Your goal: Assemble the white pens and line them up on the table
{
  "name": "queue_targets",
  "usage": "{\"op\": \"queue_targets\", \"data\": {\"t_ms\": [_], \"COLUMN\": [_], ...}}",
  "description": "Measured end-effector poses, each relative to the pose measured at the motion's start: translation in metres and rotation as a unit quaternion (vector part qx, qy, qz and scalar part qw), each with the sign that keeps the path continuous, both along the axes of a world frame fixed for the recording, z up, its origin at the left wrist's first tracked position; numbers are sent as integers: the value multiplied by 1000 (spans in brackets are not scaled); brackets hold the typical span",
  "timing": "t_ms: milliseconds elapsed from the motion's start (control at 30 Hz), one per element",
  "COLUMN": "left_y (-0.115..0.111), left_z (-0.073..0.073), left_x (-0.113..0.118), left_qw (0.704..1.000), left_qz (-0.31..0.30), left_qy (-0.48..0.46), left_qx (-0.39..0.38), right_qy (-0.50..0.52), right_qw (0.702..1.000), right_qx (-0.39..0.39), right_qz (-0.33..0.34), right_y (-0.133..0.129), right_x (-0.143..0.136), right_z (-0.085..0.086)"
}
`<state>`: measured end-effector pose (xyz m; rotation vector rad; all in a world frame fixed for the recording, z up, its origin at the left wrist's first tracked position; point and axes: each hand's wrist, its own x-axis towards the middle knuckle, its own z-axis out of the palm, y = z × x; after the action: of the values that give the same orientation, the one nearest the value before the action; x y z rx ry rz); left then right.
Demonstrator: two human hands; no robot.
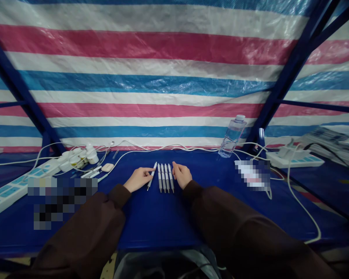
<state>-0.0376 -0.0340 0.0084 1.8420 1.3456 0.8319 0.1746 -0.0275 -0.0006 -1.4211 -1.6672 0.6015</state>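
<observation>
Several white click pens [166, 178] with grey grips lie side by side on the blue tabletop, tips toward me. To their left, one more white pen [152, 176] sits at a slant, its tip pointing down and left. My left hand [139, 179] has thumb and forefinger pinched at this slanted pen. My right hand [182, 175] rests beside the rightmost pen of the row, its fingers curled in; I see nothing held in it. Whether it touches that pen is hard to tell.
A clear plastic bottle [232, 136] stands at the back right. White power strips [20, 186] with plugs and cables lie on the left, and another strip [296, 159] on the right. A small pale case [107, 167] lies left of my hands. Striped sheeting [163, 89] hangs behind.
</observation>
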Motion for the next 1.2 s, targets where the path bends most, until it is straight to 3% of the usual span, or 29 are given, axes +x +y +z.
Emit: {"op": "queue_targets", "data": {"t_ms": [267, 500, 833, 1200], "left_y": [3, -3, -13, -13], "left_z": [-2, 5, 13, 10], "left_x": [-3, 2, 13, 16], "left_qw": [999, 996, 993, 989], "left_qz": [21, 39, 24, 5], "left_qy": [39, 69, 6, -45], "left_qx": [-10, -34, -119, -141], "right_qy": [-2, -9, -15, -65], "right_qw": [1000, 1000, 1000, 997], "right_qx": [4, 3, -2, -33], "right_qz": [1, -3, -12, -23], "right_y": [1, 0, 0, 2], "right_x": [0, 0, 0, 1], "right_z": [-1, 0, 0, 4]}}
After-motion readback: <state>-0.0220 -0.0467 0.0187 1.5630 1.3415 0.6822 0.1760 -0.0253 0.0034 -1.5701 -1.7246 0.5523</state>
